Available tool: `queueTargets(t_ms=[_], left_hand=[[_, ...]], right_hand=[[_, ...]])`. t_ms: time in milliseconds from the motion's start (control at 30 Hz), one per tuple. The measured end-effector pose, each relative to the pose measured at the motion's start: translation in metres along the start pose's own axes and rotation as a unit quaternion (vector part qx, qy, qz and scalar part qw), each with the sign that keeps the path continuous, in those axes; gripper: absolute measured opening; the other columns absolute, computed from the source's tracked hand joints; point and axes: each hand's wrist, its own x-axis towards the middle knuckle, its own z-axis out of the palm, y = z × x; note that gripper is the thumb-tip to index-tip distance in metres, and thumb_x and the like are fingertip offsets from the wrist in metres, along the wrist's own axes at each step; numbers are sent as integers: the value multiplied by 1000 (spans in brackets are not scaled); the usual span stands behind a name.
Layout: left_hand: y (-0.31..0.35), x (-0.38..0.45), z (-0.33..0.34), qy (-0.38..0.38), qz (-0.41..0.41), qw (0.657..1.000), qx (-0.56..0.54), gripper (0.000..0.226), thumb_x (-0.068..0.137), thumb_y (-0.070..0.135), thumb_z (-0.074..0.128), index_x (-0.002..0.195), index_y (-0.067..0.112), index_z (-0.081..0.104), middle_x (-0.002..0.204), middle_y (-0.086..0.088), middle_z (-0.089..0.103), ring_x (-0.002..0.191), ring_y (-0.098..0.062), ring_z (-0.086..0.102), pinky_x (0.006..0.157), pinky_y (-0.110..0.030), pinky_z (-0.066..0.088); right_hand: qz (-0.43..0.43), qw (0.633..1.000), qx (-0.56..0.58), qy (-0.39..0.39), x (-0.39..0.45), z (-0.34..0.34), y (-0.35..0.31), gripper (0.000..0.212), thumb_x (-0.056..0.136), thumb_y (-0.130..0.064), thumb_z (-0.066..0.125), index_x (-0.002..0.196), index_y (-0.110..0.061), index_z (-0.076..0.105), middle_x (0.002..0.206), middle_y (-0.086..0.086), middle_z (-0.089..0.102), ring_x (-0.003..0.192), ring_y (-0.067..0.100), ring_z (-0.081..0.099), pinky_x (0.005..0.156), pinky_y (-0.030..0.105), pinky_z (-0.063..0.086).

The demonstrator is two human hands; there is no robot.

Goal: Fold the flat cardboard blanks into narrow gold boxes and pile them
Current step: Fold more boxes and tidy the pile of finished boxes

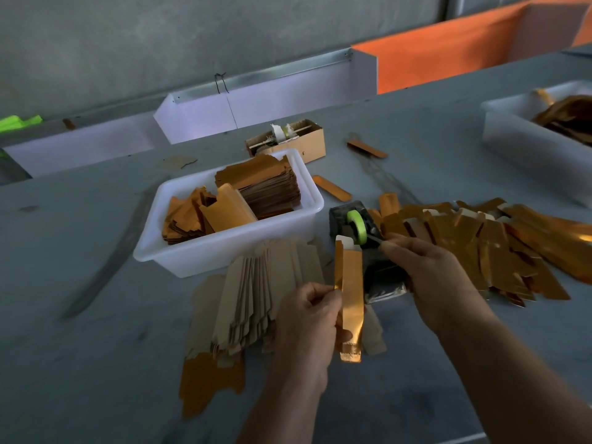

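The left hand (307, 318) pinches the upright gold box (349, 296) (long axis vertical); the right hand (429, 277) pinches tape at the dispenser (358, 225) just beside it.

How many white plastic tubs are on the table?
2. One white plastic tub sits left of centre, holding gold cardboard blanks. The other tub is far right, cut off by the frame edge, so more may lie beyond it.
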Motion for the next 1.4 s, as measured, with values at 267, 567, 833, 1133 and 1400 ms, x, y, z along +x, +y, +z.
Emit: queueTargets(t_ms=[267,567,833,1133,1400], left_hand=[[0,1,-1,-12,0,1000,-20,13,93,18,58,85,10,66,69,-4,66,42,-3,55,42,-13,43],[12,4,11,-54,41,995,-70,12,96,20,55,93,10,62,75,-4,67,52,-5,60,46,-15,44],[18,18,34,-86,47,995,-24,9,96,23,55,90,17,59,74,1,60,44,1,54,44,-12,43],[20,24,31,-84,21,996,-15,10,95,24,57,89,17,62,74,-1,63,40,-1,52,42,-13,42],[23,16,24,-83,51,995,5,12,94,19,59,86,14,65,76,-1,64,45,-1,55,45,-15,44]], right_hand=[[-153,938,-294,98,-16,-4,8,24,86,-17,64,62,-20,61,92,-23,50,73,-3,50,62,16,37],[-165,916,-343,127,-18,-5,27,27,87,-20,64,64,-30,56,121,-4,55,98,9,50,78,23,35],[-178,925,-302,148,-18,-1,36,16,88,-13,62,77,-25,60,116,-3,59,95,10,53,84,27,43],[-220,875,-404,153,-12,-6,35,9,85,-1,61,78,-4,65,106,2,59,88,11,52,65,6,32],[-164,968,-174,81,-43,-31,5,12,86,-17,59,79,-26,60,81,-2,63,79,18,61,71,35,52]])
